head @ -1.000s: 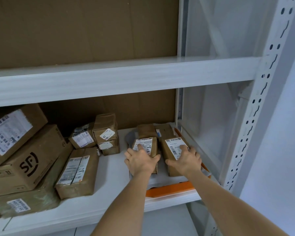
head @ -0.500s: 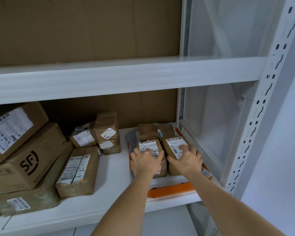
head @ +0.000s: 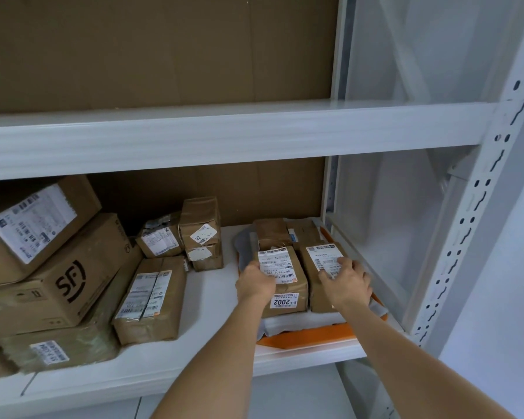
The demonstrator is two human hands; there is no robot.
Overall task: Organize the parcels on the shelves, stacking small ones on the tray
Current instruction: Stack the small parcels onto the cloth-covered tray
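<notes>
Brown kraft paper and clear tape wrap the small parcels crowded onto an orange tray (head: 309, 335) at the right end of a white metal shelf (head: 200, 355). On the tray, a person's left hand (head: 254, 287) has its grip curled round the left side of the parcel marked 2002 (head: 288, 285), while the right hand (head: 347, 284) lies across the neighbouring labelled parcel (head: 321, 270), fingers spread and lightly bent on its top, pressing rather than gripping. The two parcels sit side by side and touching, on a white padded mailer (head: 288, 323) that lines the tray; two more small boxes (head: 271, 234) stand behind them. Left of the tray, well apart, lie a flat taped parcel (head: 152, 297), a little stack of two boxes (head: 201, 234) and larger cartons, one printed SF (head: 58, 273). Such parcels look light and stiff-cornered, yet the tape is probably slick and the mailer underneath soft, so they may slide; taking each by its two long sides seems surest.
</notes>
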